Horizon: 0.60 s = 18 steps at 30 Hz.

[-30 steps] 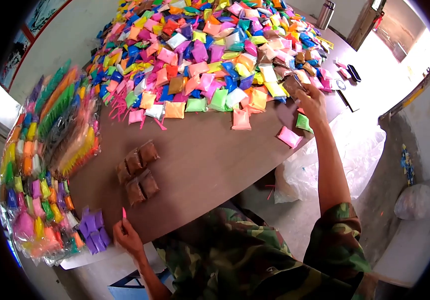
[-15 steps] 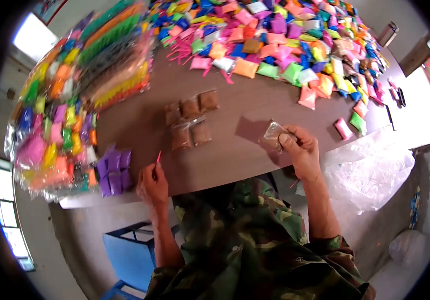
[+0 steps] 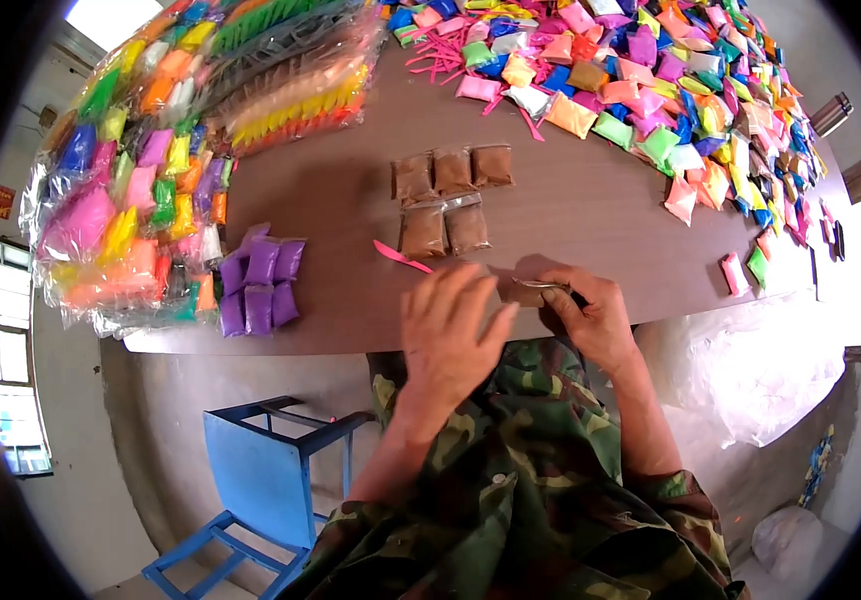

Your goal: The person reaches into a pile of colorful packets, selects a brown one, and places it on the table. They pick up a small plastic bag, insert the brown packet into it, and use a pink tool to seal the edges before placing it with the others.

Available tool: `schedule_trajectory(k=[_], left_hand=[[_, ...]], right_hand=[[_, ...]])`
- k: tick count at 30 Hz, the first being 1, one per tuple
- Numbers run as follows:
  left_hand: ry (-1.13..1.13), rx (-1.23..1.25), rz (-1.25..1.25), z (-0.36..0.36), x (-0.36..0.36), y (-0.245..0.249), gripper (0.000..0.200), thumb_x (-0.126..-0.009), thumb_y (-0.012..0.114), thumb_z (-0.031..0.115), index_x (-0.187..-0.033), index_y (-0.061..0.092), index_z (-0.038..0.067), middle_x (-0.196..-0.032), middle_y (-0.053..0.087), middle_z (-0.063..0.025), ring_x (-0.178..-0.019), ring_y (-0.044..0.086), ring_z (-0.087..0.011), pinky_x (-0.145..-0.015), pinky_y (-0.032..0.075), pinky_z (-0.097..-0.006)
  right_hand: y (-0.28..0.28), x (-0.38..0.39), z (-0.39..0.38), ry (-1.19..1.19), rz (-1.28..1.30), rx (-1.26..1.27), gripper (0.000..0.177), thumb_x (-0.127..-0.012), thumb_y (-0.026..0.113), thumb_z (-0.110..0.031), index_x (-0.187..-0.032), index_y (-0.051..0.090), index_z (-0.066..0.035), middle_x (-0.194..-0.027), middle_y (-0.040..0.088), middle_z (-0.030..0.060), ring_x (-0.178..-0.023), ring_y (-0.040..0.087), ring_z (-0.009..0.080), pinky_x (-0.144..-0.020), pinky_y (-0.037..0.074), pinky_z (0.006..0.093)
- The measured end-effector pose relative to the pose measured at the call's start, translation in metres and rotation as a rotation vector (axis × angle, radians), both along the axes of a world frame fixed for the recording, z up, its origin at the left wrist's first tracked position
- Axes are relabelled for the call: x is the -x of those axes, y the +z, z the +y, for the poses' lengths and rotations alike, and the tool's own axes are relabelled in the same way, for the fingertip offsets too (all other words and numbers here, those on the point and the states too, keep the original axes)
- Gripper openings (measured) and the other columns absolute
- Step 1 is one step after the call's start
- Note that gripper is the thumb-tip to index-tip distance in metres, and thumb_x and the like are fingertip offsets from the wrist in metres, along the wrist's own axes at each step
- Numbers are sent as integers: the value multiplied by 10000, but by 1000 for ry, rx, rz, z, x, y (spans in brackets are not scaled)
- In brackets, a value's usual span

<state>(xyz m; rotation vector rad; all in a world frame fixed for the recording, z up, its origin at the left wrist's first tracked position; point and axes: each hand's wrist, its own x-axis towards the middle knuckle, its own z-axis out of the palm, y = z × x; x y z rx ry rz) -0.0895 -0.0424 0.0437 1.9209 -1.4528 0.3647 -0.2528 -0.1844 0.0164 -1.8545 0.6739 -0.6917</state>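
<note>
My right hand (image 3: 595,318) pinches a small clear packet with brown contents (image 3: 528,292) near the table's front edge. Its far side is partly hidden. My left hand (image 3: 453,328) is beside it, fingers spread, with no visible grip on anything. Just beyond the left fingertips is a thin pink plastic strip-like tool (image 3: 398,256), seemingly on the table; its near end meets the fingers in view. Farther back, several brown packets (image 3: 453,172) lie in two rows.
Purple packets (image 3: 262,262) sit in a cluster at left, beside bagged colourful packets (image 3: 115,215). A large loose heap of packets (image 3: 650,85) covers the table's far right. Clear plastic bag (image 3: 750,375) hangs at right; a blue chair (image 3: 260,470) stands below left.
My left hand has moved right towards the packet and opened, leaving the pink tool at its fingertips. My right hand has brought the packet slightly lower and tilted it. The view has shifted.
</note>
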Motion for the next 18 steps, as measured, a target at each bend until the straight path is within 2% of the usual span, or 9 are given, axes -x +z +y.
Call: schedule_trajectory(k=[5,7,8,11,13,14,16,17,18], left_hand=[[-177,-94,167,-15,17,-9,334,-889,815,168,-1189,731,47,-1229,714,-111,-1111,666,-346,-968,525,-461],[-232,-140,317,-16,15,-14,315,-911,784,129,-1202,723,24,-1134,739,-150,-1037,698,-376,-899,553,-473],[-232,-140,313,-17,14,-15,315,-911,784,129,-1202,723,24,-1134,739,-150,-1037,698,-376,-899,553,-473],[-255,-159,496,-16,12,-16,323,-920,777,117,-1226,718,31,-1097,747,-165,-994,716,-383,-858,574,-458],[-245,-181,587,-14,13,-13,308,-925,774,106,-1217,717,27,-1068,756,-180,-954,717,-406,-826,586,-447],[-245,-179,585,-15,13,-13,308,-925,774,106,-1217,717,27,-1068,756,-180,-954,717,-406,-826,586,-447],[-210,-182,617,-15,14,-15,275,-944,769,89,-1205,722,16,-1010,772,-171,-869,760,-310,-782,595,-390],[-212,-180,616,-16,16,-16,275,-944,769,89,-1205,722,16,-1010,772,-171,-869,760,-310,-782,595,-390],[-217,-147,751,-17,18,-18,237,-964,761,89,-1182,723,4,-972,778,-146,-848,745,-229,-758,585,-353]], right_hand=[[12,1,4,56,56,7,265,-913,720,27,-1171,745,-28,-1035,766,179,-928,748,340,-827,581,382],[12,3,6,51,77,78,265,-937,686,82,-1191,717,13,-1024,764,126,-923,705,170,-846,558,307],[10,4,6,51,74,78,265,-937,686,82,-1191,717,13,-1024,764,126,-923,705,170,-846,558,307],[1,5,8,25,53,42,306,-909,739,21,-1211,717,-21,-998,771,150,-884,751,285,-799,579,353],[-1,4,9,-43,-57,-290,295,-935,762,-29,-1221,702,9,-963,764,90,-863,707,155,-785,565,313],[0,4,9,-42,-59,-288,295,-935,762,-29,-1221,702,9,-963,764,90,-863,707,155,-785,565,313],[5,6,8,-30,-54,-311,300,-958,774,-75,-1225,695,34,-952,741,40,-871,638,81,-787,547,275],[6,6,8,-31,-54,-309,300,-958,774,-75,-1225,695,34,-952,741,40,-871,638,81,-787,547,275],[7,6,7,-49,-45,-243,300,-961,771,-77,-1229,695,36,-950,738,35,-862,636,78,-782,543,266]])
